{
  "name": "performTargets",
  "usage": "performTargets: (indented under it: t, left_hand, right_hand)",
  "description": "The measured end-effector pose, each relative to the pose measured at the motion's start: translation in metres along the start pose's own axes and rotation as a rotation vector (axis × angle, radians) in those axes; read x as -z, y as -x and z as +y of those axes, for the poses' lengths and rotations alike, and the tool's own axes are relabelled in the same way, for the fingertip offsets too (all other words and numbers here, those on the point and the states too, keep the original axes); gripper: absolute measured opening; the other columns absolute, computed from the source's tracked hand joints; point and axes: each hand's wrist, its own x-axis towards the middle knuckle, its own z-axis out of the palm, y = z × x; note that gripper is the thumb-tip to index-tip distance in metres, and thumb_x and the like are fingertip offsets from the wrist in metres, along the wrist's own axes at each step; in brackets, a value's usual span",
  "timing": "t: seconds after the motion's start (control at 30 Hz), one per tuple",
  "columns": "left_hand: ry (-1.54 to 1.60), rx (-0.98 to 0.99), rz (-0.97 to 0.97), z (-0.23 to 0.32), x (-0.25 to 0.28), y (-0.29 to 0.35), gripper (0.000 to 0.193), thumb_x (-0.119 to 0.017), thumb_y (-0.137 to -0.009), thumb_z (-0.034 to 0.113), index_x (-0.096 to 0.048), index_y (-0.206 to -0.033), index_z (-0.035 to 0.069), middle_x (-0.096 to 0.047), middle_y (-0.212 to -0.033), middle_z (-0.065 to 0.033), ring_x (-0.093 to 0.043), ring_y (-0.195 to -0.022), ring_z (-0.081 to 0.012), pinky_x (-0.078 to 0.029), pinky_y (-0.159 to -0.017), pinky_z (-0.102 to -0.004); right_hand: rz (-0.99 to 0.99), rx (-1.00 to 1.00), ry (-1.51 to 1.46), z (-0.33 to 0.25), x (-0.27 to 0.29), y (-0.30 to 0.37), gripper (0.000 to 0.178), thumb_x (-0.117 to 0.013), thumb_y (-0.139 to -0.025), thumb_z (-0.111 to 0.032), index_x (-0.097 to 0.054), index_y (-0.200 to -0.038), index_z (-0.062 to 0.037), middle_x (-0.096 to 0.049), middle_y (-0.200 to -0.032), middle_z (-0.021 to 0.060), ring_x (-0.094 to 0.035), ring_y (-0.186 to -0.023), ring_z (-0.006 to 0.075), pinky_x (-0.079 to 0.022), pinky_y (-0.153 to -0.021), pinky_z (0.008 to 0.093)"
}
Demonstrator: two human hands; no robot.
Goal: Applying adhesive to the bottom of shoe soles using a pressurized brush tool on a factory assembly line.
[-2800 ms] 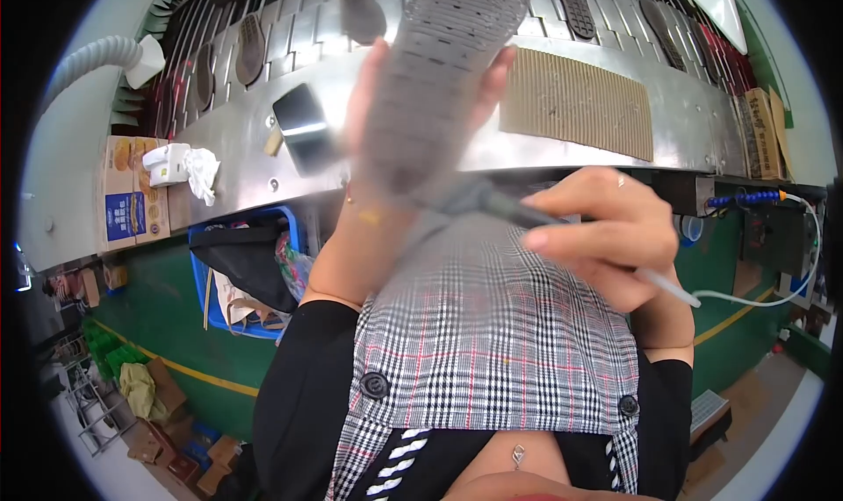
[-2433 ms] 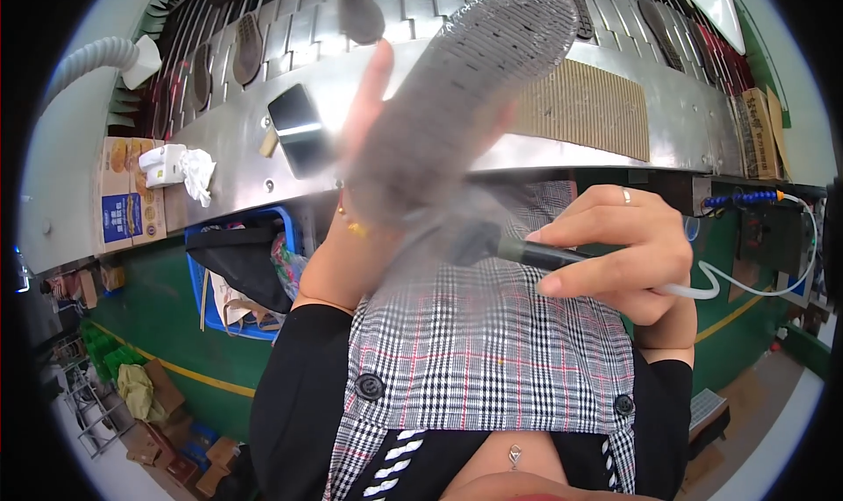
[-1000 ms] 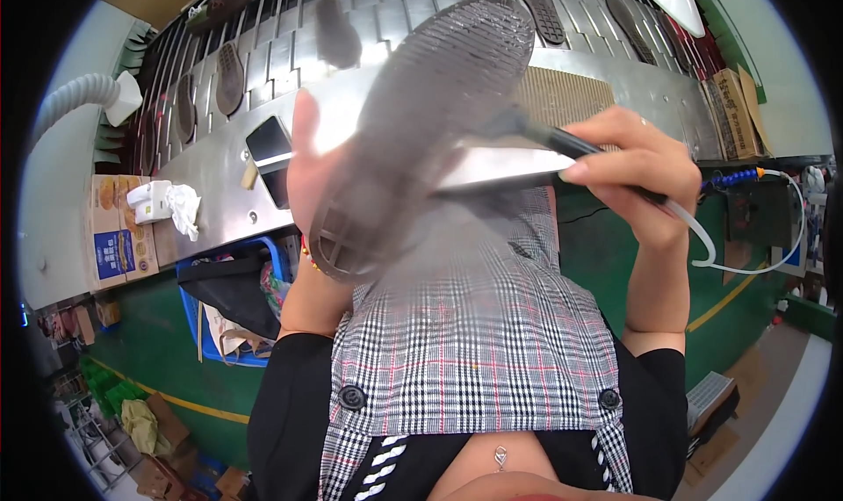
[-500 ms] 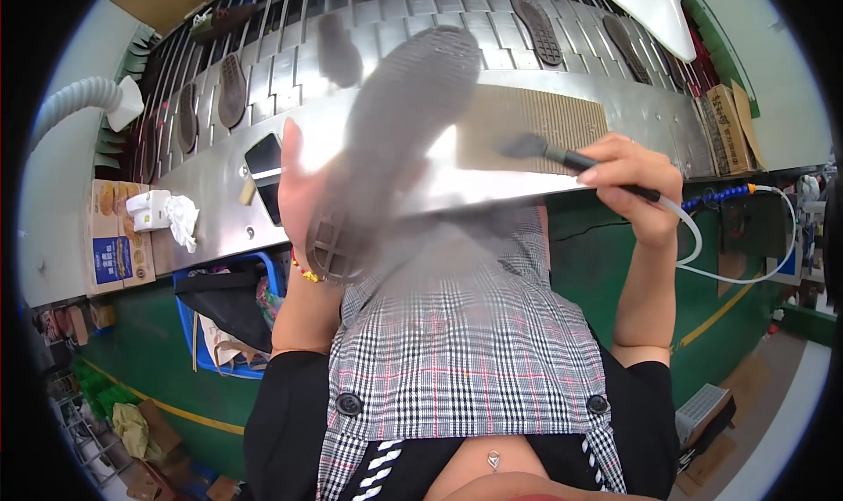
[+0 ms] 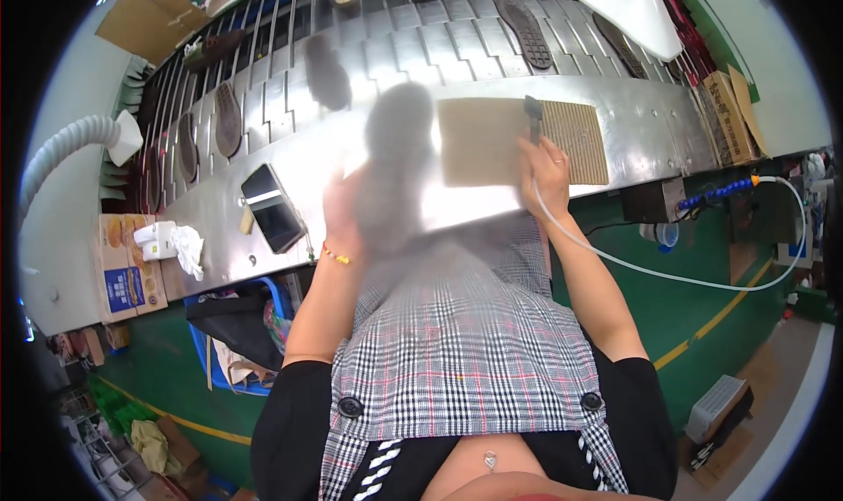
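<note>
A dark shoe sole [image 5: 398,141], smeared by motion, is held up over the near edge of the metal table. My left hand [image 5: 342,209] is closed on its left side, with the fingers partly hidden and blurred. My right hand [image 5: 548,174] grips a black-handled brush [image 5: 533,113] with its head pointing away from me. From the brush a clear hose [image 5: 641,273] runs off to the right. Under the brush lies a corrugated cardboard piece [image 5: 481,141] on the tabletop, ribbed on its right part.
Beyond the table edge, a slatted conveyor [image 5: 430,53] carries several soles, including a treaded sole [image 5: 525,34]. A phone [image 5: 274,211] and a white tissue pack [image 5: 156,240] lie at left. A blue basket [image 5: 283,301] stands below. A white hose nozzle [image 5: 126,138] juts in from the left.
My right hand with the brush has moved left and away from me, over the cardboard. The sole in my left hand has dropped lower and stands more upright in view.
</note>
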Motion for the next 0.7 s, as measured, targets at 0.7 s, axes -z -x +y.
performTargets:
  t: [0.7]
  left_hand:
    - [-1.836,-0.625,1.568,0.162,0.047,-0.203,0.061,-0.086,-0.072,0.023,-0.057,-0.122,0.003,-0.062,-0.119,-0.0178,-0.062,-0.109,-0.0323,-0.055,-0.088,-0.0428]
  right_hand:
    - [0.032,-0.072,0.019,0.006,0.007,0.005,0.04,-0.062,-0.074,0.005,-0.064,-0.113,-0.0019,-0.068,-0.108,0.0199,-0.059,-0.109,0.0363,-0.045,-0.09,0.0448]
